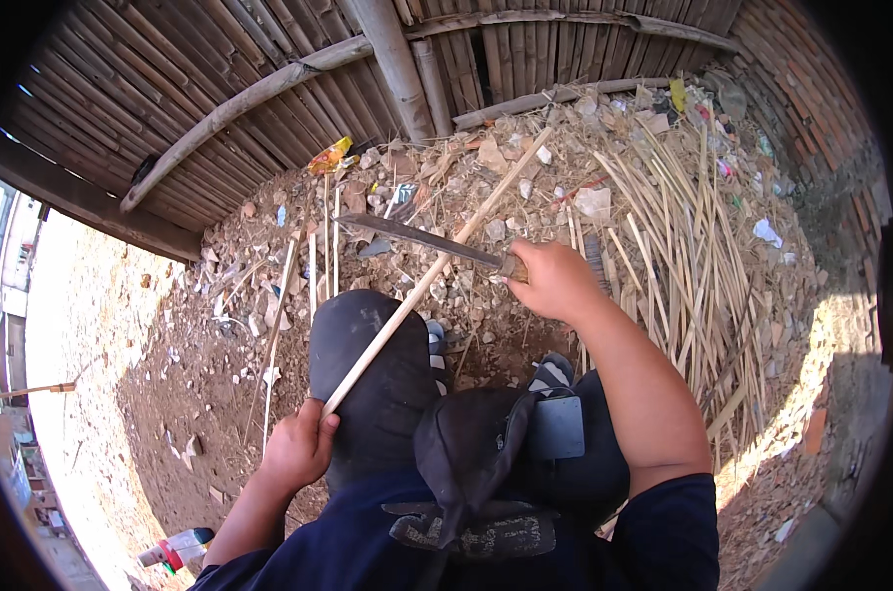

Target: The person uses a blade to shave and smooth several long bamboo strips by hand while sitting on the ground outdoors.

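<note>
My left hand [300,442] is closed round the near end of a pale bamboo strip [392,323]. The strip slants up and away to the right, passing over my left knee [363,345]. In my right hand [552,280] is the handle of a long knife [417,234] with a dark blade. That blade points left and crosses the strip beyond my knee; I cannot tell whether its edge is cutting in.
On the right lies a heap of split bamboo strips [688,271]. Several thin strips [314,261] lie beyond my left knee. Stones and litter cover the ground. A slatted wooden wall [299,108] stands ahead, a brick wall [806,94] at right. A bottle [178,548] lies at lower left.
</note>
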The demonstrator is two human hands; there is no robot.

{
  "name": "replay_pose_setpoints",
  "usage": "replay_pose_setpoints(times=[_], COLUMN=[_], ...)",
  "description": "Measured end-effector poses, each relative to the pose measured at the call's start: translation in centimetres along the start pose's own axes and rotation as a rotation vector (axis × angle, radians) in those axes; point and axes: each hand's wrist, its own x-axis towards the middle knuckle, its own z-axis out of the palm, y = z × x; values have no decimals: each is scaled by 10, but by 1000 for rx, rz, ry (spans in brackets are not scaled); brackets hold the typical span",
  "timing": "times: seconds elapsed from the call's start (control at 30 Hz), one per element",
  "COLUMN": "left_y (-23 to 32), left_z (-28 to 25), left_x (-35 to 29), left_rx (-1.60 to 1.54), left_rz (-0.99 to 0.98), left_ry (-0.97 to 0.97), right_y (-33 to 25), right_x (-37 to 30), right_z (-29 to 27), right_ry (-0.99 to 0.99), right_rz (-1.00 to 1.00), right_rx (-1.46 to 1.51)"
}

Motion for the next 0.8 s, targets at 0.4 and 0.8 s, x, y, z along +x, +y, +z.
replay_pose_setpoints(times=[0.4, 0.8], left_y=[-7, -11], left_z=[-6, -15], left_x=[5, 14], left_rx=[-119, -226], left_rz=[32, 46], left_ry=[-81, -154], right_y=[-14, -20], right_x=[4, 11], right_z=[-4, 2], right_ry=[-104, -139], right_rz=[65, 6], right_rx=[-12, -70])
